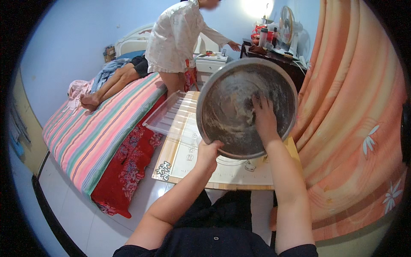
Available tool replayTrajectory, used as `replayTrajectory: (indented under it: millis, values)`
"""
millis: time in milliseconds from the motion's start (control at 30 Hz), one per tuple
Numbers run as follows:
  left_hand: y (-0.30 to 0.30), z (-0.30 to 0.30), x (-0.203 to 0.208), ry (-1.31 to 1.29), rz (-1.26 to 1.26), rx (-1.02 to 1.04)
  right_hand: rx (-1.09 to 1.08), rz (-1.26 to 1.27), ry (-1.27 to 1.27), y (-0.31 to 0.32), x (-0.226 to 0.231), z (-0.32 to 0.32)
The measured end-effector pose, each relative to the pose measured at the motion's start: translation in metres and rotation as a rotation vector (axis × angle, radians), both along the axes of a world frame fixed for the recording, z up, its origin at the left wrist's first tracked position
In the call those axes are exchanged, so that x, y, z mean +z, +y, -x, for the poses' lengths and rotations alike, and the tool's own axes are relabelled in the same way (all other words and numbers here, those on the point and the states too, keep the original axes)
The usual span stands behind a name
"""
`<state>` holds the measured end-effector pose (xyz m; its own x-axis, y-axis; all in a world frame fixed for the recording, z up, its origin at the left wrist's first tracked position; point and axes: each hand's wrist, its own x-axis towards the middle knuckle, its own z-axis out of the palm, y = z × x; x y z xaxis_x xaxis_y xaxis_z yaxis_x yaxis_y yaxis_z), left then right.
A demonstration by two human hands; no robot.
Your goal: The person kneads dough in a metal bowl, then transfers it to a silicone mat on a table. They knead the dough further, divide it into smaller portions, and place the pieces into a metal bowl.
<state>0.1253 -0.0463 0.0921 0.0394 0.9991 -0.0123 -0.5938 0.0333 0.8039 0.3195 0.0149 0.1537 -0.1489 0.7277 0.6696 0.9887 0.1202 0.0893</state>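
Note:
A large round metal basin (222,92) is tilted up toward me above the table, with pale, floury-looking smears over its dark inside. My left hand (207,156) grips the basin's lower left rim, thumb over the edge. Inside it, my right hand (265,118) lies against the inner surface, fingers stretched out and slightly apart. Under the basin, a cream printed mat (188,171) covers much of the wooden table (295,160). At the table's far left corner rests a clear plastic tray (165,112), partly overhanging the edge.
A striped bed (124,118) stands to the left, with a person's bare legs (113,83) on it. Another person (173,40) stands beyond the table, reaching toward a dark cabinet (274,55) that bears a fan (287,26) and bottles. An orange curtain (355,128) hangs close on the right.

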Motion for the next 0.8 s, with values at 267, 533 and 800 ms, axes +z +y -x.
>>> replayTrajectory:
  millis: [267, 533, 800]
  values:
    - [-0.036, -0.027, -0.019, 0.11, 0.085, -0.23, -0.235, 0.227, -0.019, -0.065, -0.013, -0.042]
    - [-0.059, -0.091, -0.032, 0.11, 0.136, -0.573, -0.342, 0.249, -0.053, -0.133, -0.025, -0.106]
    - [-0.07, -0.12, -0.028, 0.146, 0.25, -0.703, -0.261, 0.307, 0.045, -0.151, -0.067, -0.163]
